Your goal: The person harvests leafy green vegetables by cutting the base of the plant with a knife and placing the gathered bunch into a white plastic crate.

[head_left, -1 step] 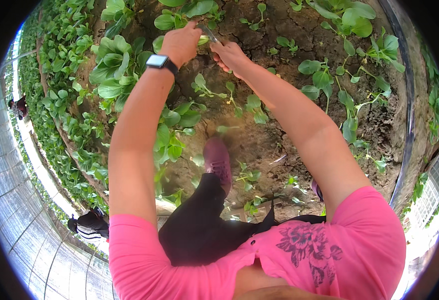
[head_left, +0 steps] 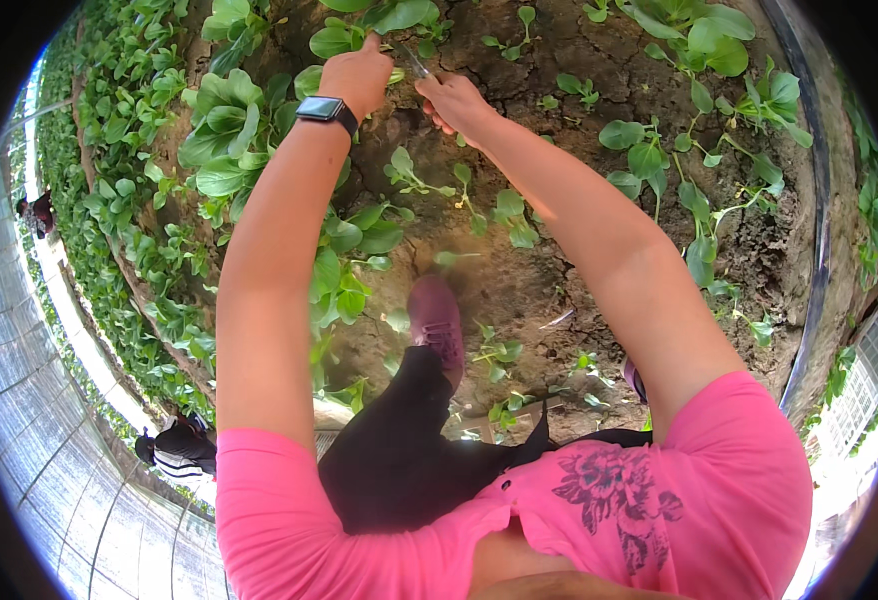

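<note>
My right hand [head_left: 454, 102] is closed around a small tool with a thin metal blade [head_left: 414, 62], which looks like a knife; its handle is hidden in the fist. The blade points up and left, close to my left hand. My left hand [head_left: 359, 82], with a watch [head_left: 325, 112] on the wrist, is closed over a leafy green plant. Pale green stem [head_left: 396, 75] shows at the right side of these fingers, and the rest of it is covered by the hand. Broad leaves [head_left: 399, 16] of bok choy-like greens grow just beyond.
Large leafy greens [head_left: 227, 130] grow thickly on the left. Smaller plants [head_left: 647, 155] stand scattered over cracked soil [head_left: 559, 265] on the right, bordered by a dark hose-like strip [head_left: 815, 250]. My shoe [head_left: 435, 320] rests among seedlings. Two other people [head_left: 181, 446] are at the far left.
My left hand has shifted slightly up and left, its index finger reaching further toward the leaves. The right hand and blade have moved a little up and left.
</note>
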A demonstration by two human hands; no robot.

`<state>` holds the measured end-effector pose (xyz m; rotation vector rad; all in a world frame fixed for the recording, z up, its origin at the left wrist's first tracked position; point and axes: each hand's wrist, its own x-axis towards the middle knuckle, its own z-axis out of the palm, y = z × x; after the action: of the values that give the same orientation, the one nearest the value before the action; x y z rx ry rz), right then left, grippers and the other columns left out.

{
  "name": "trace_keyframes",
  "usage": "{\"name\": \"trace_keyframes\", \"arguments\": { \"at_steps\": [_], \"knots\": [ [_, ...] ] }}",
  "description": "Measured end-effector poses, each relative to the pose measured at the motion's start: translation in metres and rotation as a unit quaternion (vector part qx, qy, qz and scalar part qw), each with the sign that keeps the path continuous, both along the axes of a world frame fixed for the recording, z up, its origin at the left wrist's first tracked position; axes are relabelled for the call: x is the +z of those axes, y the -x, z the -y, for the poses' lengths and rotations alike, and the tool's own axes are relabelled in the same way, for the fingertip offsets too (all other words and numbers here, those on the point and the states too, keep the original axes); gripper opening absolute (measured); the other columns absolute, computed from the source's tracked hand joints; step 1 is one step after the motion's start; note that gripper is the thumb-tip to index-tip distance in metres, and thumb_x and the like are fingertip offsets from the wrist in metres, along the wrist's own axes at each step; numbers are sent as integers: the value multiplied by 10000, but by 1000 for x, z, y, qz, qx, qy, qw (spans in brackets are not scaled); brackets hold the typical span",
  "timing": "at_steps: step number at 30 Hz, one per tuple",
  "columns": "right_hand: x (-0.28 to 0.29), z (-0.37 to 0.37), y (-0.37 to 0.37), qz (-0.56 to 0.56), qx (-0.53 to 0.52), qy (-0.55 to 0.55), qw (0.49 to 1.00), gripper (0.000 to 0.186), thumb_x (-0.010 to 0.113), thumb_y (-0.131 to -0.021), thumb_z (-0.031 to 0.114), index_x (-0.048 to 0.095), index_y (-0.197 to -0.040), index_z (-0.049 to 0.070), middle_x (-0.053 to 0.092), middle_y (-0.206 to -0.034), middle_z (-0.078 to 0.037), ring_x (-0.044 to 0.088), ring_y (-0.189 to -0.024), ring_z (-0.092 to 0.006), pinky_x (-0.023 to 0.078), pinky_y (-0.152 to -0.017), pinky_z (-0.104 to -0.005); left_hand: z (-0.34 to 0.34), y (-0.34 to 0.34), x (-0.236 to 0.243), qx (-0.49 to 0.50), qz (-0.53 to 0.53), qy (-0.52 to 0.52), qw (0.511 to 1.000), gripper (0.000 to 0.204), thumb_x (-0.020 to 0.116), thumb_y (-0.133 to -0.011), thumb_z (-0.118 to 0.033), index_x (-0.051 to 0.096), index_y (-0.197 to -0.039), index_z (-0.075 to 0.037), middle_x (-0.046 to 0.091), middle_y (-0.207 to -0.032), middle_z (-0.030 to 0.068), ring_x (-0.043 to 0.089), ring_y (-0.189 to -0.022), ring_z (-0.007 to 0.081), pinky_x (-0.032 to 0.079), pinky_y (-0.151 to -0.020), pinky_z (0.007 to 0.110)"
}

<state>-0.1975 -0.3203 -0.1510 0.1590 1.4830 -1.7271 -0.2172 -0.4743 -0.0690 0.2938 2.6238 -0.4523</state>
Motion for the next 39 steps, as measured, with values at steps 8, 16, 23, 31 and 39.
{"name": "trace_keyframes", "arguments": {
  "at_steps": [8, 16, 23, 31, 39],
  "knots": [
    [-18, 40, 43, -231, 109, -183, 949, 425, 518, -847, 384, 618, -908, -24, 637, -855, -190, 614, -788, -355, 471, -719, -462, 28, -13, -24, 20, -72, 27, 997, 144, 603, -739, -30, 686, -856, -31, 342, -1426, 207, 662, -837, 319, 537, -682, 407],
    [-19, 38, 45, -275, 164, -268, 909, 460, 471, -878, 389, 618, -1071, -2, 622, -1040, -222, 587, -977, -389, 463, -849, -476, 41, -24, -41, 69, -84, -3, 994, 166, 613, -733, -11, 667, -890, -7, 375, -1406, 197, 653, -847, 335, 535, -679, 428],
    [-13, 31, 50, -287, 208, -307, 883, 416, 445, -908, 375, 615, -1103, 48, 624, -1076, -188, 593, -993, -374, 474, -858, -470, 43, -24, -42, 94, -89, -30, 991, 197, 638, -716, -8, 657, -912, 0, 525, -1205, 174, 640, -855, 344, 526, -691, 435],
    [-21, 33, 49, -301, 208, -334, 869, 416, 452, -902, 356, 606, -1136, 49, 619, -1101, -184, 578, -1041, -370, 464, -875, -477, 32, -24, -42, 166, -41, -24, 985, 289, 606, -744, -53, 593, -1033, -44, 518, -1247, 81, 593, -981, 336, 506, -786, 440],
    [-25, 20, 35, -322, 211, -315, 867, 409, 490, -886, 376, 643, -1066, 42, 634, -995, -189, 608, -912, -356, 479, -803, -474, 23, -43, -34, 228, -6, -80, 970, 441, 624, -774, -157, 561, -1204, -83, 484, -1314, 66, 561, -1065, 309, 485, -869, 408]
  ]
}}
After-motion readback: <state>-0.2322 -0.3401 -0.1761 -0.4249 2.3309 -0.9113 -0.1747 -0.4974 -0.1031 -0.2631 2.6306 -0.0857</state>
